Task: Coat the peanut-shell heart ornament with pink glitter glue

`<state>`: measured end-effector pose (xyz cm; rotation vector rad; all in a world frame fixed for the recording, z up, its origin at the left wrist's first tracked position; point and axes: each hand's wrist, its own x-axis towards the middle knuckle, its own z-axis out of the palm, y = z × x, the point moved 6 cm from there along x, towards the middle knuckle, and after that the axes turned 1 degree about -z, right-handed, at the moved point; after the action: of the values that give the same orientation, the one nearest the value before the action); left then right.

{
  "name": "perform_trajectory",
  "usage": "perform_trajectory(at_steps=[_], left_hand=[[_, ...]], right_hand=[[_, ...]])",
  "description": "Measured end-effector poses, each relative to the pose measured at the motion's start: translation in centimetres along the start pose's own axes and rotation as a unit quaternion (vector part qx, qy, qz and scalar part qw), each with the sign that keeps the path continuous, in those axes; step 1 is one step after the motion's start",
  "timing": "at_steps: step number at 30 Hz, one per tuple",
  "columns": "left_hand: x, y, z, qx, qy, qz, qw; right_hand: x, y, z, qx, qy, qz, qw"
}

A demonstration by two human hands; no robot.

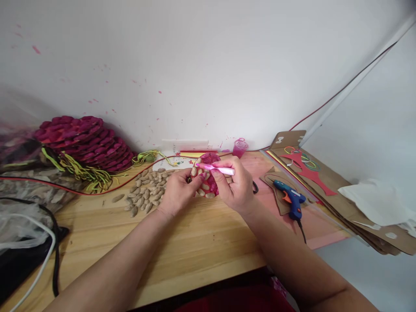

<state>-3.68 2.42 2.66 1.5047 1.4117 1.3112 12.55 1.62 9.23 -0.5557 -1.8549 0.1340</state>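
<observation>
My left hand (180, 190) grips the left edge of a round peanut-covered piece (212, 187), tilted up over the table. Its right and top peanuts are magenta, while those on the left and bottom are bare tan over a red backing. In my right hand (236, 184) is a paintbrush (225, 170) with a white, pink-stained handle, held in a pinch. The brush's magenta tip lies against the upper left of the piece. A pile of loose unshelled peanuts (146, 190) spreads beside my left hand. Behind my right hand stands a small cup of magenta paint (239, 148).
A stack of magenta peanut-covered pieces (81, 143) with yellow-green strings leans at the back left. A red-and-black cable (121, 186) crosses the table. To the right lie a blue glue gun (291, 198), cardboard (351, 221) and a white cloth (373, 201).
</observation>
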Motion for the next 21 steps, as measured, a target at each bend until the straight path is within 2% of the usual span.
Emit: perform_trajectory(at_steps=[7,17,21], left_hand=[[-0.2,1.3,-0.3,0.027,0.014,0.031,0.999],[-0.3,0.7,-0.3,0.041,0.010,0.034,0.999],[-0.3,1.1,-0.3,0.056,0.017,0.061,0.996]], right_hand=[[0.1,-0.6,0.0,-0.012,-0.011,-0.043,0.999],[0.3,-1.4,0.2,-0.032,-0.048,-0.078,0.995],[0.5,-1.3,-0.2,-0.037,-0.045,-0.085,0.995]])
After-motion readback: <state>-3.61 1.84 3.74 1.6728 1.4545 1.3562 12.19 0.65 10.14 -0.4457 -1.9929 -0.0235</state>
